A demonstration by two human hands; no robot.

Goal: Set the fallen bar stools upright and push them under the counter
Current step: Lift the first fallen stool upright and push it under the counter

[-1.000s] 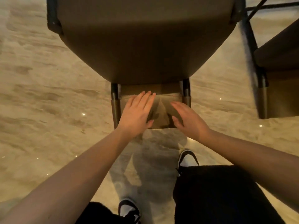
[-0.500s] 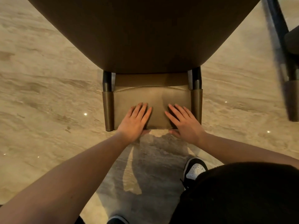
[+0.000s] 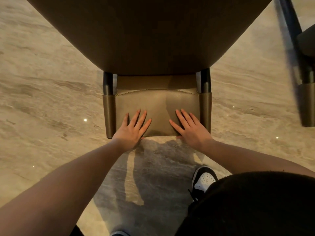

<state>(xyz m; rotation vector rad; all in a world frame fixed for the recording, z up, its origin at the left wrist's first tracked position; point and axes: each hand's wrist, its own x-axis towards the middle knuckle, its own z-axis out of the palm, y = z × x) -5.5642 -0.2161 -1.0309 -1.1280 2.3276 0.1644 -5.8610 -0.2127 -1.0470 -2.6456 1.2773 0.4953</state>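
Nearest the camera, a black-and-white shoe (image 3: pixel 204 180) is standing on the marble floor (image 3: pixel 51 92), with dark clothing filling the lower right corner.

Beyond it, both hands are lying flat on the backrest (image 3: pixel 157 113) of a bar stool (image 3: pixel 150 34). The left hand (image 3: pixel 132 132) is resting with its fingers (image 3: pixel 142 116) spread and straight on the left half of the panel. The right hand (image 3: pixel 192 131) is doing likewise on the right half. Neither grip is closing round anything: both are open palms pressing the upholstery, with the thumbs at or just under the lower edge.

The stool is standing upright directly ahead of the person. Its backrest is a tan leather panel with a stitched upper seam, slung between two sleeved posts. Dark metal uprights are showing above the sleeves. Past these, the broad brown seat is filling the top of the view.

Judgement on progress: this stool appears already righted, and the push toward the counter looks to be the step in hand. No counter is appearing in view, so how far in the stool stands cannot be told.

Furthest right, part of a second stool (image 3: pixel 306 99) is showing, seemingly upright; its position relative to any counter cannot be told either.
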